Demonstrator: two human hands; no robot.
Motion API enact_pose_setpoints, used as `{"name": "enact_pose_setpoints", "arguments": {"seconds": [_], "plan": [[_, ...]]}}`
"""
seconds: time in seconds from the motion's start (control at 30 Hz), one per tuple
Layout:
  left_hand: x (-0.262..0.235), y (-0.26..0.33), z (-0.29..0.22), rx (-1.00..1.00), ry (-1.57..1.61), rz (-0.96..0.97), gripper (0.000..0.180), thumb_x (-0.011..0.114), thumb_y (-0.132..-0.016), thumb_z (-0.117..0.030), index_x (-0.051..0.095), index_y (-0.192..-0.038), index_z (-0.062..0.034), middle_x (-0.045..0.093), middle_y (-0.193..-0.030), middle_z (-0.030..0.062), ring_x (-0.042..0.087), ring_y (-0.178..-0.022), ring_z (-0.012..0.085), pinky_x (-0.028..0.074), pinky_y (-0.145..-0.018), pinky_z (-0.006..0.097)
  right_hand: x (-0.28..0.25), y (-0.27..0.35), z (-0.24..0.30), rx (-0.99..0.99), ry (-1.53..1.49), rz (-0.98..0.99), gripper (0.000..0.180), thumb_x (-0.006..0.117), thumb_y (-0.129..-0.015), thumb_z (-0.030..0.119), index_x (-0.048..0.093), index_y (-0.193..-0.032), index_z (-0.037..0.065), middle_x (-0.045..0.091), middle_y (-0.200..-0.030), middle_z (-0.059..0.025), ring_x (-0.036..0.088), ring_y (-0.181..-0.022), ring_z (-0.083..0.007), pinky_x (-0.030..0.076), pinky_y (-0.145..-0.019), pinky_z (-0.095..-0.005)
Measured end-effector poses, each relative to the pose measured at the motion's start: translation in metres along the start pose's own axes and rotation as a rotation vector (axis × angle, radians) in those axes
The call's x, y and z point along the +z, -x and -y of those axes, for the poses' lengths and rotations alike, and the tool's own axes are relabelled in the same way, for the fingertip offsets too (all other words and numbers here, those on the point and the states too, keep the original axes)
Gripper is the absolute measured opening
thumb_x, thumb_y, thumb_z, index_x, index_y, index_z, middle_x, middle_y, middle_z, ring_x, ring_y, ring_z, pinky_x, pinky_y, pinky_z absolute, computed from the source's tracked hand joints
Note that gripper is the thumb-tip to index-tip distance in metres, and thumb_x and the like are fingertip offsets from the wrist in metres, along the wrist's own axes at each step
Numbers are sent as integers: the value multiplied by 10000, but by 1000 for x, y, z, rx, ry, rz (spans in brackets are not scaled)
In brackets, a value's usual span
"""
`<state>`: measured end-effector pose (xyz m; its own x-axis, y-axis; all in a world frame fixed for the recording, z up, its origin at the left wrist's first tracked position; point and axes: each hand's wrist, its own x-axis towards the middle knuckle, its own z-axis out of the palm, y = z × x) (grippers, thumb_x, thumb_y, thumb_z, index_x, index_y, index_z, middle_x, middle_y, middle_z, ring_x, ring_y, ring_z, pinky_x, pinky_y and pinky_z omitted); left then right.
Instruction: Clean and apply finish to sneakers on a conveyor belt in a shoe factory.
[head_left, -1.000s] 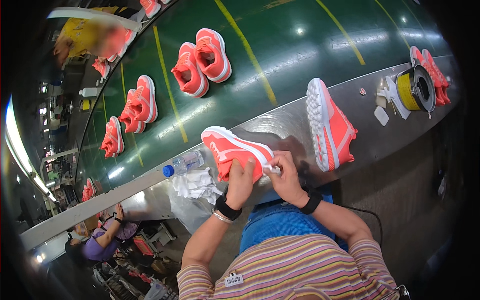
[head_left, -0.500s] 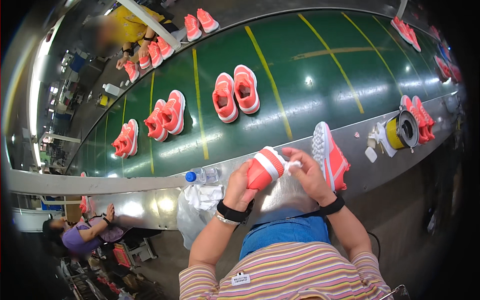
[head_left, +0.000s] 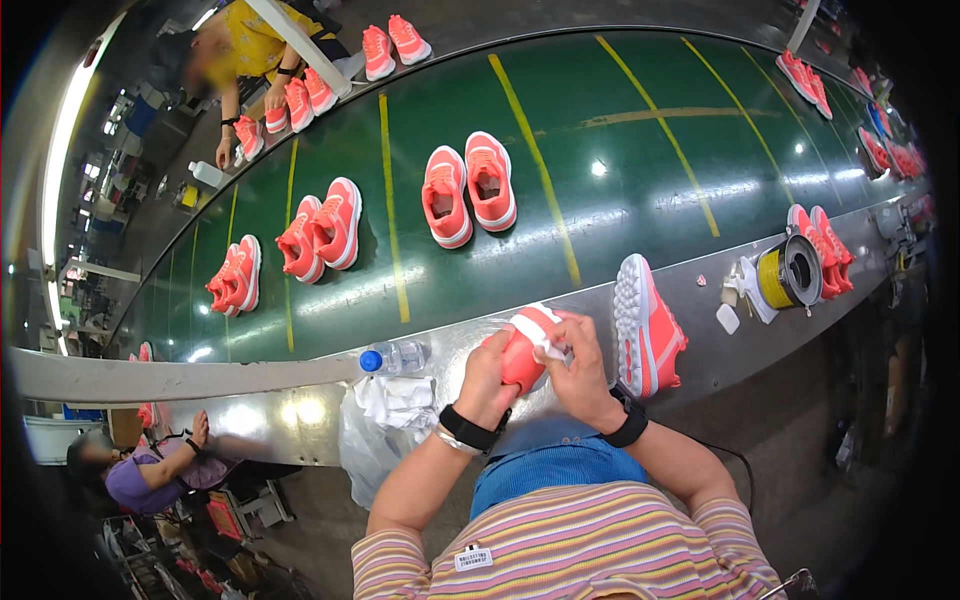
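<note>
The room is a workshop with a grey floor, a light tube (head_left: 70, 140) at upper left and two co-workers, one in yellow (head_left: 262, 42), one in purple (head_left: 143, 482). A smooth green conveyor belt (head_left: 620, 200), marked with yellow cross-lines, carries several coral shoe pairs (head_left: 487, 155). A reflective metal ledge (head_left: 705, 350) runs along its near edge.

A translucent plastic bag (head_left: 368, 450) hangs at the ledge's near side, left of the wearer. On the ledge, a single shoe (head_left: 655, 335) lies on its side, its knobbly white sole facing left. The held shoe (head_left: 522, 358) is above the ledge in front of the wearer, with a smooth coral upper and white sole band. Left hand (head_left: 485, 382): clamped on this shoe. Right hand (head_left: 582, 375): fingers together on a white cloth (head_left: 549, 353) against the shoe.

Further right stands a cylindrical yellow-and-grey tin (head_left: 772, 279). To the left are crumpled white cloths (head_left: 397, 402) and a clear bottle (head_left: 404, 356) with a blue cap (head_left: 371, 361).
</note>
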<state>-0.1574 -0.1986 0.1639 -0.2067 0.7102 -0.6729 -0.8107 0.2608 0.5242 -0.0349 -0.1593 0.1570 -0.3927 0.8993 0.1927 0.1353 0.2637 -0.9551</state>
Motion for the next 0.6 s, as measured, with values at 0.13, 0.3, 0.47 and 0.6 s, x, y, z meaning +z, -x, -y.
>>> {"name": "enact_pose_setpoints", "arguments": {"seconds": [0.13,0.3,0.47,0.6], "plan": [[4,8,4,29,-47,-24,268,504,-895,-216,524,-1022,18,590,-896,113,597,-740,175,489,-601,302,1,-8,6,27,98,-36,120,620,-798,37,527,-873,48,513,-975,-117,504,-854,-192,405,-745,-277],[-2,30,7,174,-109,129,315,482,-894,-183,497,-1119,36,583,-1056,127,593,-943,213,491,-810,337,-28,-23,-10,580,-749,45,54,543,-877,85,523,-920,61,566,-908,-48,551,-784,-143,442,-719,-287],[-18,35,-1,159,-80,166,341,459,-901,-157,475,-1182,34,545,-1151,145,554,-1050,223,449,-910,350,-55,-9,-8,395,-775,206,77,530,-899,110,496,-964,83,561,-1121,-109,559,-995,-176,449,-850,-329],[-20,36,2,143,-60,126,329,454,-904,-162,483,-1168,33,554,-1134,141,560,-1035,219,453,-900,346,-50,4,2,265,-552,433,99,547,-891,110,477,-953,75,521,-1188,-109,516,-1045,-147,409,-893,-299]]}}
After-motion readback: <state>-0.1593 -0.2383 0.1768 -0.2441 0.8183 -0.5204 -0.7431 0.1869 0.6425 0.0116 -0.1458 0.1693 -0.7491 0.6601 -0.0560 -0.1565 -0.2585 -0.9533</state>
